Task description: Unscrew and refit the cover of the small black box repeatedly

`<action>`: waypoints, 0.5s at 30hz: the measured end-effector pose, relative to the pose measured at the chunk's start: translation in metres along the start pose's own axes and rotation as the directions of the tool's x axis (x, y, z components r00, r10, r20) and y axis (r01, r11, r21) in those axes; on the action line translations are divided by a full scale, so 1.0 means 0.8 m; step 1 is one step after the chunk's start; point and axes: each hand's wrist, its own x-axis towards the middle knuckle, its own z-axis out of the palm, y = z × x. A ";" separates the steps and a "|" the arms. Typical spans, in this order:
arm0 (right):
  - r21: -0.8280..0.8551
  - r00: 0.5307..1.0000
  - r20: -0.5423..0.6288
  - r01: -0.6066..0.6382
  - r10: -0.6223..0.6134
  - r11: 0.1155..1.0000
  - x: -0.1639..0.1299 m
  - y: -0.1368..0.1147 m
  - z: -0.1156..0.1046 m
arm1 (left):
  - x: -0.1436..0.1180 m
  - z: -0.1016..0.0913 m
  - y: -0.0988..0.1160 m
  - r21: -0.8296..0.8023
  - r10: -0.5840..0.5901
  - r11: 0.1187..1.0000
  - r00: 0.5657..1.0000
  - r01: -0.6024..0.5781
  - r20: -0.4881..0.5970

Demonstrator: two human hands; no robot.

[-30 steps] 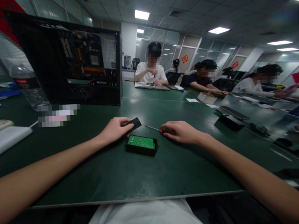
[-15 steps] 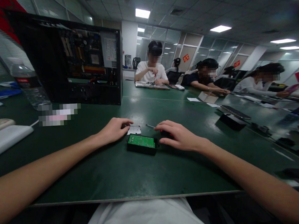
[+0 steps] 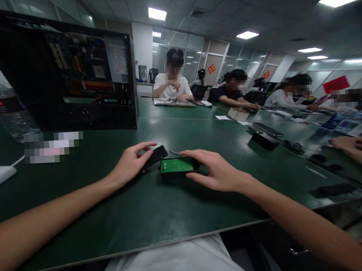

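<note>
My left hand (image 3: 133, 160) pinches a flat black cover plate (image 3: 159, 153) between thumb and fingers, tilted up at the left of a small black case. A green circuit board (image 3: 177, 165) lies face up inside that open case (image 3: 175, 174). My right hand (image 3: 214, 168) grips the case's right end, thumb along the near side and fingers over the far side, hiding that end. Behind the case, the thin metal shaft of what looks like a screwdriver (image 3: 174, 153) sticks out; the right fingers cover the rest.
An opened computer tower (image 3: 107, 111) stands at the back left, beside a plastic bottle (image 3: 11, 110). To the right lie a black box (image 3: 264, 140) and cables. Several people sit around the green table (image 3: 137, 226); another person's hand (image 3: 348, 143) rests at the right.
My left hand has picked up the plate, which lay light side up and now shows black. My right hand has closed on the case. The view has swung right.
</note>
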 end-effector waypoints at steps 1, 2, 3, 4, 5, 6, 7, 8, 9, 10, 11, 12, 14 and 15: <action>-0.023 0.997 -0.060 -0.052 0.051 0.998 -0.011 0.007 -0.013 | -0.005 0.001 0.002 -0.069 -0.056 0.996 0.998 0.057 0.014; -0.053 0.985 -0.130 -0.123 0.115 0.991 -0.027 0.018 -0.027 | -0.010 0.004 0.005 -0.114 -0.093 0.989 0.995 0.096 0.028; -0.090 0.959 -0.206 -0.215 0.194 0.972 -0.046 0.032 -0.041 | -0.015 0.006 0.008 -0.149 -0.108 0.982 0.993 0.114 0.046; -0.138 0.921 -0.281 -0.317 0.269 0.938 -0.070 0.050 -0.056 | -0.020 0.010 0.010 -0.176 -0.103 0.978 0.993 0.112 0.060; -0.188 0.874 -0.355 -0.415 0.332 0.890 -0.097 0.070 -0.071 | -0.025 0.014 0.013 -0.195 -0.099 0.974 0.991 0.114 0.084; -0.243 0.830 -0.420 -0.493 0.368 0.835 -0.127 0.093 -0.086 | -0.029 0.018 0.015 -0.216 -0.099 0.969 0.989 0.122 0.114; -0.306 0.790 -0.479 -0.560 0.384 0.770 -0.160 0.117 -0.100 | -0.032 0.022 0.017 -0.237 -0.099 0.962 0.985 0.131 0.144; -0.370 0.757 -0.517 -0.619 0.400 0.693 -0.194 0.140 -0.113 | -0.035 0.026 0.019 -0.259 -0.103 0.955 0.979 0.146 0.175; -0.423 0.738 -0.518 -0.660 0.431 0.621 -0.228 0.163 -0.124 | -0.038 0.029 0.021 -0.280 -0.112 0.945 0.973 0.167 0.200; -0.472 0.726 -0.547 -0.678 0.417 0.563 -0.260 0.183 -0.134 | -0.040 0.031 0.023 -0.301 -0.122 0.935 0.967 0.187 0.222; -0.504 0.731 -0.567 -0.673 0.380 0.542 -0.289 0.200 -0.141 | -0.042 0.033 0.024 -0.318 -0.130 0.926 0.962 0.205 0.240; -0.524 0.748 -0.568 -0.650 0.343 0.550 -0.314 0.215 -0.147 | -0.044 0.034 0.025 -0.333 -0.134 0.918 0.958 0.217 0.254; -0.542 0.770 -0.575 -0.612 0.276 0.577 -0.349 0.236 -0.154 | -0.045 0.034 0.026 -0.366 -0.120 0.906 0.957 0.215 0.264; -0.539 0.781 -0.572 -0.588 0.250 0.603 -0.359 0.242 -0.155 | -0.045 0.033 0.026 -0.382 -0.109 0.900 0.958 0.208 0.265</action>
